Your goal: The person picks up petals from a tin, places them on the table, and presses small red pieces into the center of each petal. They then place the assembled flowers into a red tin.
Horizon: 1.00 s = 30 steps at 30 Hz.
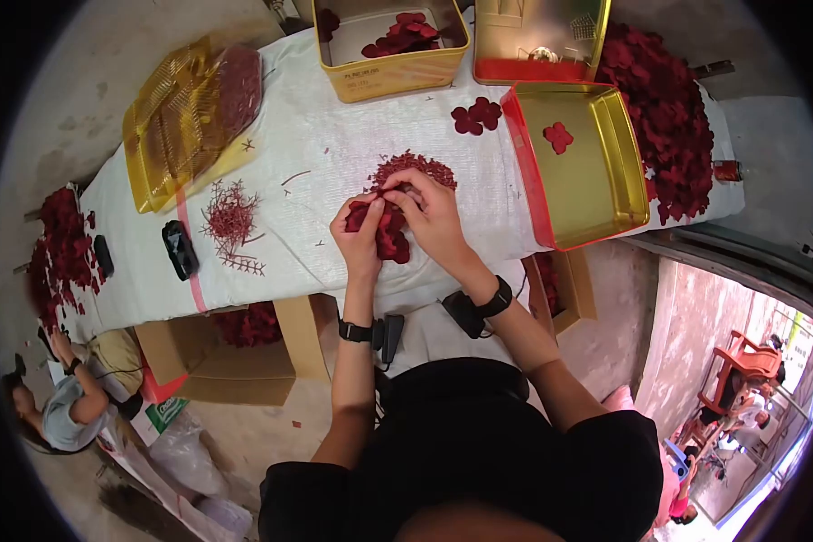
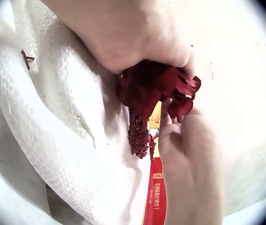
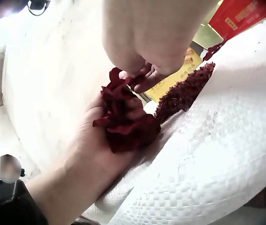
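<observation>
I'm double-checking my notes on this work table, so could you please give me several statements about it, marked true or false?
1. The left hand and right hand both hold dark red petals. True.
2. The left wrist is bare. False: it wears a black strap.
3. A red flower-shaped piece lies inside the red-and-gold tin nearest the right hand. True.
4. The table is covered in black cloth. False: its cover is white.

both forearms (image 1: pixel 352 379) extended forward, converging; left hand (image 1: pixel 359 228) and right hand (image 1: pixel 434 217) close together, fingers bent, both pinching.
</observation>
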Each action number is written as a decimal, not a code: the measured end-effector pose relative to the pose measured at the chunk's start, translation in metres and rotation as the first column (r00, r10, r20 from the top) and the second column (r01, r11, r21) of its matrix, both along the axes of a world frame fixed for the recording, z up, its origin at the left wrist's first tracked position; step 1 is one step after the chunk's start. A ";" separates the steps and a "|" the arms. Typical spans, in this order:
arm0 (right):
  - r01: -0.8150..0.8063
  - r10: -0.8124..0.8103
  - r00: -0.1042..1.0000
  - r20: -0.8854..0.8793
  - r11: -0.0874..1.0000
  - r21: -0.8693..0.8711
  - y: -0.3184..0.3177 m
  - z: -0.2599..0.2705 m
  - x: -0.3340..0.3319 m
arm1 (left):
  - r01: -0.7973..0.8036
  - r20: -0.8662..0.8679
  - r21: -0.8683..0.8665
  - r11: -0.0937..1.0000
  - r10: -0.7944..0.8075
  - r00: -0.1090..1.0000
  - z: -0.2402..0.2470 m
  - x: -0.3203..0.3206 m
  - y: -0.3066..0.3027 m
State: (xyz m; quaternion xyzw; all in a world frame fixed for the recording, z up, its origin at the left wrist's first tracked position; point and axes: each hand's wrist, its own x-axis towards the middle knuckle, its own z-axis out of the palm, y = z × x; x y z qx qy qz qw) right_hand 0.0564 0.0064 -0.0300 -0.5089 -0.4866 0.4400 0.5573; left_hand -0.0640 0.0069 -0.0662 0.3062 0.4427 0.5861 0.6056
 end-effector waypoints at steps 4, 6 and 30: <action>0.047 -0.046 0.999 0.018 0.999 -0.020 -0.002 0.004 -0.003 | 0.013 0.032 0.003 1.000 -0.013 0.999 0.004 0.001 0.000; 0.064 -0.064 0.998 0.005 0.998 -0.008 -0.001 0.001 -0.006 | 0.012 0.021 -0.008 1.000 -0.012 1.000 0.003 0.000 0.000; -0.156 0.085 0.943 -0.322 0.968 -0.199 0.004 -0.002 0.011 | 0.042 0.039 -0.013 0.999 -0.042 0.998 0.010 -0.001 0.003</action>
